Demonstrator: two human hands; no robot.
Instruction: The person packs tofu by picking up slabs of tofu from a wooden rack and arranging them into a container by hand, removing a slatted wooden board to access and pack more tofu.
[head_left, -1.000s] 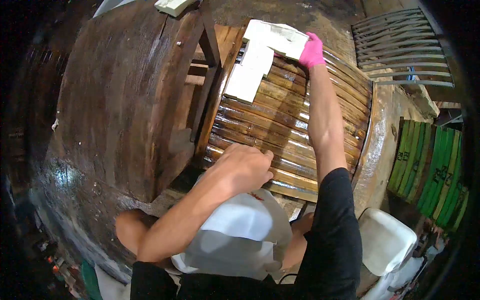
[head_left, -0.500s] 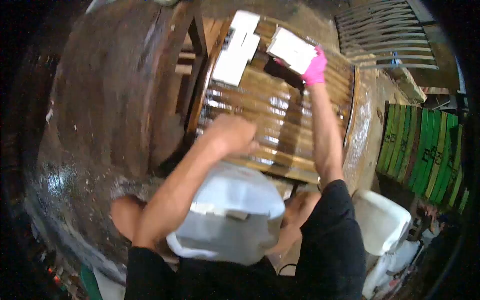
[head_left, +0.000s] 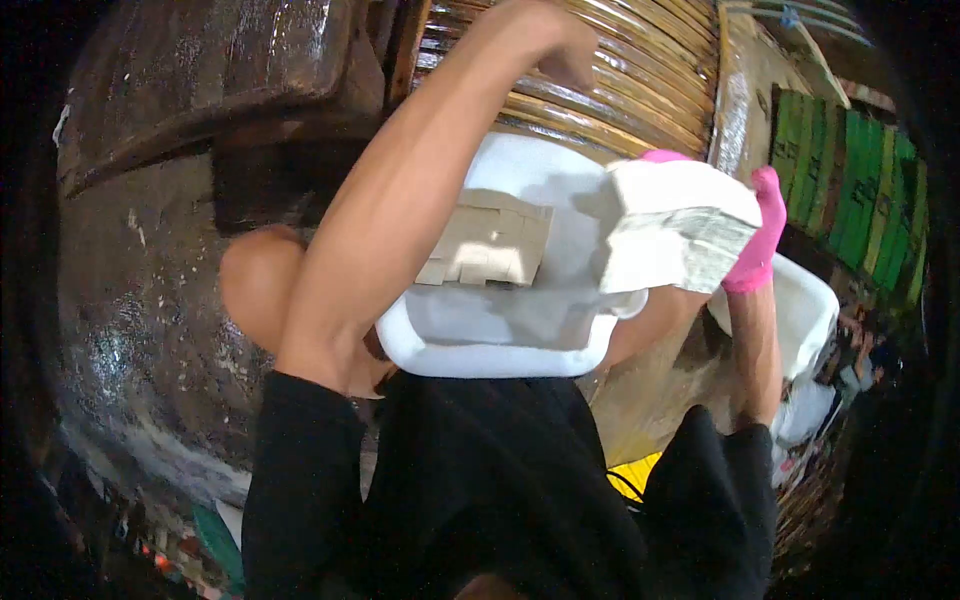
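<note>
My right hand (head_left: 762, 235), in a pink glove, grips a stack of pale, whitish blocks (head_left: 680, 225) over the right side of a white plastic tub (head_left: 495, 358). Inside the tub lie several pale rectangular pieces (head_left: 490, 240) side by side. My left hand (head_left: 570, 50), bare, is above the near part of the bamboo slat surface (head_left: 660, 60), past the tub's far rim. Its fingers are bent downward and their tips are hard to make out. The tub sits between my knees.
A dark wooden table (head_left: 200, 70) stands at the upper left, beside the slats. Green slatted crates (head_left: 855, 180) are at the right. A white container (head_left: 805, 310) sits near my right elbow. Something yellow (head_left: 635, 475) lies below the tub.
My right hand has brought the pale blocks from the slats back to the tub. The view has tilted down towards my lap, and the tub's contents now show.
</note>
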